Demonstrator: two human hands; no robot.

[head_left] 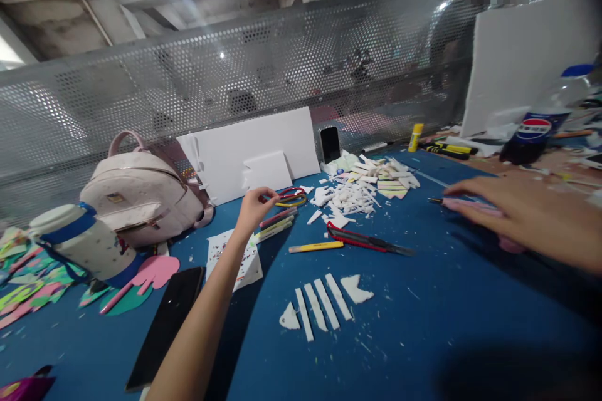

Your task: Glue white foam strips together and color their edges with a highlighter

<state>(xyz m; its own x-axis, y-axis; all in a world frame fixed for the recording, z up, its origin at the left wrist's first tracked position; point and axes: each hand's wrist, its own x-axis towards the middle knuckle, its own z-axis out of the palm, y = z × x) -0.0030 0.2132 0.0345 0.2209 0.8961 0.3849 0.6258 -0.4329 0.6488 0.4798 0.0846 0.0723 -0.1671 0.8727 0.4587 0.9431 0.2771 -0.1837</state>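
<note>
My left hand point(258, 203) reaches to the middle of the blue table, fingers curled and pinched together beside a red and yellow loop point(294, 198). What the fingertips hold, if anything, is hidden. Several markers point(275, 225) lie just below it. On the right, my right hand point(498, 213) is closed around a pink-handled tool point(465, 205) with a thin dark pointed tip, held near the tabletop. Between the hands lie a red and black utility knife point(360, 239) and a yellow pen point(316, 247). Nearer me, white foam strips point(322, 305) form a fishbone with head and tail pieces.
White foam scraps point(350, 196) are heaped behind the knife. A white board point(249, 144) and a phone point(330, 144) stand at the back. Leftward are a backpack point(141, 188), a flask point(84, 241) and a dark phone point(167, 326). A cola bottle point(536, 128) and glue stick point(416, 138) stand right.
</note>
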